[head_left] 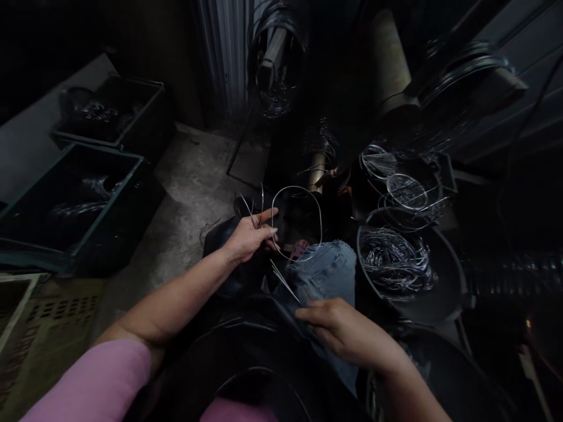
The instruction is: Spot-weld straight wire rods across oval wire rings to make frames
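My left hand (250,235) is out in front, its fingers pinched on a thin wire ring (317,214) that stands as an oval loop above my knee in blue jeans (328,271). Loose wire ends stick up from that hand. My right hand (341,331) lies lower, near my lap, with fingers closed on a few straight wire ends (284,279) that point up towards the ring. A pink sleeve covers my left upper arm.
A dark round basin (444,272) at the right holds several wire rings, with more rings (407,190) piled behind it. Two dark green crates (112,170) stand on the left on the concrete floor (193,181). Wire coils hang on dark machinery at the back.
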The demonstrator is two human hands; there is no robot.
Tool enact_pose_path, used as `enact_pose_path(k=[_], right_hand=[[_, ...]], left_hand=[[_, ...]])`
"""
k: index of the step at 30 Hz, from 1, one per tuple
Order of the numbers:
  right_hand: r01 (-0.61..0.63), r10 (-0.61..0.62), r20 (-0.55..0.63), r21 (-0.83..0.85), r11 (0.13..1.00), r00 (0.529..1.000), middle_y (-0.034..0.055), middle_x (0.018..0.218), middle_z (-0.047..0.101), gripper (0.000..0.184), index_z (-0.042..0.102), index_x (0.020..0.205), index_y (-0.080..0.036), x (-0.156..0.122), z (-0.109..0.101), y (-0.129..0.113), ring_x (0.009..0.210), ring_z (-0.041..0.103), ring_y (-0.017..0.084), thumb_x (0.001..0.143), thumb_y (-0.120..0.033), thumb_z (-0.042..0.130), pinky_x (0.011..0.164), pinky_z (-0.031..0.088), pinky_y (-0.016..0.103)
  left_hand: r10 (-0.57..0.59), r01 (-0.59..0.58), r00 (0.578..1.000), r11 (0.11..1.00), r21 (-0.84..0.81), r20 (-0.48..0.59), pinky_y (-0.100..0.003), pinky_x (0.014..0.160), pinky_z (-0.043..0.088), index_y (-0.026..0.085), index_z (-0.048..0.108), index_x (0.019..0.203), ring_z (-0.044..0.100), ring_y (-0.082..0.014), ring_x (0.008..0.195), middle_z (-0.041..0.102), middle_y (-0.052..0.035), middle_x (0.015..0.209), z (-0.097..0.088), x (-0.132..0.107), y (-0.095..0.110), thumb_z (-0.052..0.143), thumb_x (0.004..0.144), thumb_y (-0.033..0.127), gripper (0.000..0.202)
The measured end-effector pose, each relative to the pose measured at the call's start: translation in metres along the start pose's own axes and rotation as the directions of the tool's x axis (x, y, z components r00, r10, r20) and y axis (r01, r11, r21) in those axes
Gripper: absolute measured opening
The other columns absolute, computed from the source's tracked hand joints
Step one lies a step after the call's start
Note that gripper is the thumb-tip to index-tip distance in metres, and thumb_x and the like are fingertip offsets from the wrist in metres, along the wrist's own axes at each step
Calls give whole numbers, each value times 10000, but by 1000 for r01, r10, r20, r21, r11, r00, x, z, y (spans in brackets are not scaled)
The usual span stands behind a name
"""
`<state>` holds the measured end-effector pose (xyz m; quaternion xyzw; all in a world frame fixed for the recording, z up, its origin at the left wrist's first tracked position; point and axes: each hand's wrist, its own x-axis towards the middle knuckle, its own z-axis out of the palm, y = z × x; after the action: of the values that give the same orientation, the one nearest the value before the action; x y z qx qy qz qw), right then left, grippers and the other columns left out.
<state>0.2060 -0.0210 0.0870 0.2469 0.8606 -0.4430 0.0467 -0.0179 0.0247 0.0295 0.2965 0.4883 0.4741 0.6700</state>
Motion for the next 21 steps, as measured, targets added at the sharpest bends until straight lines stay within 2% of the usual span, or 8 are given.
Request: enact_pose_path(k=[7, 9, 10, 12, 14, 15, 19, 21], right_hand=[[-2, -9, -96, -118, 993, 995, 31, 837, 613, 376, 615, 1028, -199, 36, 13, -2, 736, 573, 117, 759, -31, 412, 668, 436, 211], [45, -74, -253, -118, 992, 965, 46, 921, 625, 392, 598, 1077, -208, 25, 15, 10, 814, 590, 127, 781, -42, 402, 714, 459, 225], [38, -90, -395, -138, 990, 914, 56, 973, 624, 398, 585, 1106, -213, 17, 17, 20, 875, 589, 138, 793, -51, 400, 758, 464, 245], [-80, -72, -711, -179, 981, 700, 74, 1032, 620, 380, 574, 1136, -215, -1, 24, 47, 972, 570, 165, 819, -89, 407, 845, 454, 302], [-250, -4, -881, -139, 958, 474, 86, 1010, 634, 336, 592, 1125, -208, -15, 34, 78, 962, 580, 187, 833, -152, 433, 867, 453, 347], [-299, 41, -908, -95, 949, 417, 88, 995, 642, 321, 601, 1115, -204, -19, 40, 91, 943, 591, 192, 837, -185, 440, 860, 460, 353], [-221, 269, -922, 211, 952, 278, 76, 968, 652, 306, 600, 1109, -192, -27, 52, 113, 875, 612, 185, 836, -256, 477, 835, 475, 358], [-101, 359, -884, 345, 933, 300, 69, 972, 641, 311, 576, 1130, -195, -28, 47, 102, 792, 617, 167, 842, -263, 481, 781, 495, 354]], left_hand=[[33, -34, 999, 998, 61, 23, -226, 484, 478, 129, 436, 1269, 596, -119, 462, 598, 27, 565, 4, -11, -8, 576, 722, 111, 564], [7, -8, 1000, 999, 36, 20, -210, 467, 460, 130, 435, 1267, 594, -115, 463, 604, 21, 575, 2, -16, -8, 577, 725, 113, 561], [-9, 9, 1000, 1000, 23, 16, -201, 456, 448, 127, 433, 1267, 596, -116, 465, 608, 15, 580, 0, -18, -7, 575, 726, 109, 561], [-42, 42, 999, 999, 6, 9, -194, 442, 432, 117, 420, 1272, 603, -123, 473, 614, 5, 584, -2, -20, -7, 570, 727, 99, 566], [-65, 65, 998, 998, -9, 8, -197, 441, 434, 112, 406, 1279, 607, -130, 477, 617, 1, 584, -2, -21, -8, 575, 726, 99, 578], [-73, 73, 997, 997, -18, 13, -199, 440, 435, 114, 406, 1277, 607, -131, 475, 616, 3, 581, -1, -20, -9, 582, 724, 104, 581], [-92, 93, 995, 995, -21, 43, -204, 433, 439, 125, 421, 1266, 608, -139, 468, 617, 2, 582, 7, -16, -10, 607, 715, 120, 582], [-101, 102, 994, 995, -15, 44, -208, 431, 443, 122, 420, 1267, 613, -146, 474, 622, -5, 588, 12, -15, -9, 610, 715, 121, 584]])
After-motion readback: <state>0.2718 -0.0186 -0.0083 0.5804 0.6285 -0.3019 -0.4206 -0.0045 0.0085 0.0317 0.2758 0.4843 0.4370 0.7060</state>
